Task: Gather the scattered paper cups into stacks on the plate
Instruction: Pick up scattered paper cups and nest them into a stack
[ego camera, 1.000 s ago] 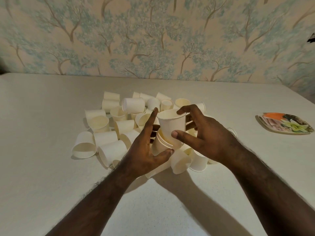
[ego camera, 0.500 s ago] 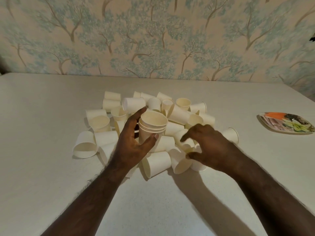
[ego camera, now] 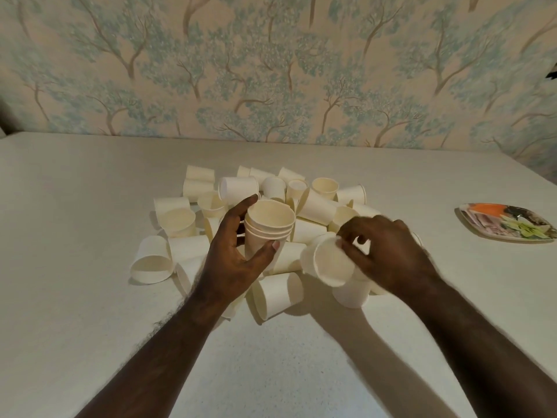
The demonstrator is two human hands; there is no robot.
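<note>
Right hand (ego camera: 388, 254) grip pinches a loose cup (ego camera: 330, 262), mouth toward camera, likely for nesting. Left hand (ego camera: 238, 254) grip wraps upright stack (ego camera: 268, 229), mouth up to receive. Scattered cups (ego camera: 316, 203) on desk (ego camera: 75, 282); plate (ego camera: 509, 223) far right.

Hidden and unclear parts of the cup pile

The left hand (ego camera: 232, 260) covers the lower wall of the nested stack (ego camera: 269, 226) and the cups behind it; the right hand (ego camera: 388, 254), slightly blurred, hides the far side of its single cup (ego camera: 330, 263); the plate (ego camera: 506, 222) print at far right is perhaps floral, too small to tell
</note>
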